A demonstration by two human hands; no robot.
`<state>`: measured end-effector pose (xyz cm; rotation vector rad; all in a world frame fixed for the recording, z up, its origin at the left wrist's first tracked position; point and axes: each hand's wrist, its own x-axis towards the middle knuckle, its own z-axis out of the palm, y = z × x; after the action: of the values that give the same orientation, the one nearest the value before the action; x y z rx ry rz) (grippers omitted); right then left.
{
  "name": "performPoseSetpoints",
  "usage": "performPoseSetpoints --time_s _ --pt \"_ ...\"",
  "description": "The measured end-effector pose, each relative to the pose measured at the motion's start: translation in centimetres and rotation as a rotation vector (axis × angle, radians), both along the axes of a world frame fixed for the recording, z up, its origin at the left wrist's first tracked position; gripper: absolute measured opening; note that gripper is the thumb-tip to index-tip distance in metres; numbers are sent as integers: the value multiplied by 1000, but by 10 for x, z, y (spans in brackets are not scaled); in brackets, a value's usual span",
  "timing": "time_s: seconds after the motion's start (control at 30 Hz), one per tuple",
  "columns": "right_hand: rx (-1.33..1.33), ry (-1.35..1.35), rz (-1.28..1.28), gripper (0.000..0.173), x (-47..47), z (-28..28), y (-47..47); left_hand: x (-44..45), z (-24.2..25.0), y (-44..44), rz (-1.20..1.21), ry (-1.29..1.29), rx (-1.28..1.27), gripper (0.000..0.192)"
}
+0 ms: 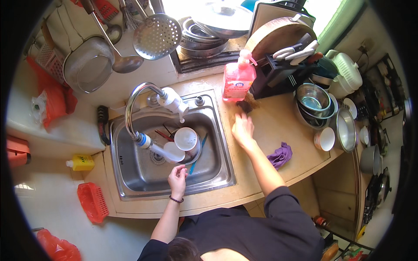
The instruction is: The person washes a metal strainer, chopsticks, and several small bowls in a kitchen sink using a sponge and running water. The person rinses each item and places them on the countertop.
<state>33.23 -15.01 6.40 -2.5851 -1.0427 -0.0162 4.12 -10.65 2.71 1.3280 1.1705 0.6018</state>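
Note:
Over the near edge of the stainless steel sink (230,169), my left hand (178,177) hangs with loosely curled fingers and nothing visible in it. Beyond it, water runs from the curved faucet (128,111) onto cups and a bowl in the basin. A white cup (185,138) sits in the bowl beside another white cup (174,152); a blue utensil (199,155) leans at their right. My right hand (243,128) reaches over the counter, its fingertips at a brown scrubber (249,103) beside the pink pump bottle (239,80); whether it grips the scrubber cannot be told.
A purple cloth (281,156) lies right of my right forearm. Metal bowls (313,98), a paper cup (324,139) and a knife block (277,73) stand at the right. A skimmer (157,36) and ladle (127,64) hang above the sink. A yellow bottle (82,162) stands left.

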Motion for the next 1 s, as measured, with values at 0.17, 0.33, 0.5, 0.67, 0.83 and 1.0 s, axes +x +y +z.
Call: performPoseSetpoints --time_s 0.17,0.33,0.5,0.67,0.83,1.0 --pt "169 166 364 35 -37 -1 -53 40 13 15 -14 97 83 12" --pt "234 319 430 33 -50 21 -86 182 29 32 -449 67 796 24" --pt "145 473 509 33 -31 59 -122 251 17 22 -687 625 580 31" --pt "449 680 274 34 11 51 -131 192 -19 27 -312 197 82 23" --pt "630 425 44 31 52 14 -97 109 -36 43 143 -647 -625 25" --pt "240 76 65 45 71 -35 -28 10 -28 77 395 -820 -693 27"
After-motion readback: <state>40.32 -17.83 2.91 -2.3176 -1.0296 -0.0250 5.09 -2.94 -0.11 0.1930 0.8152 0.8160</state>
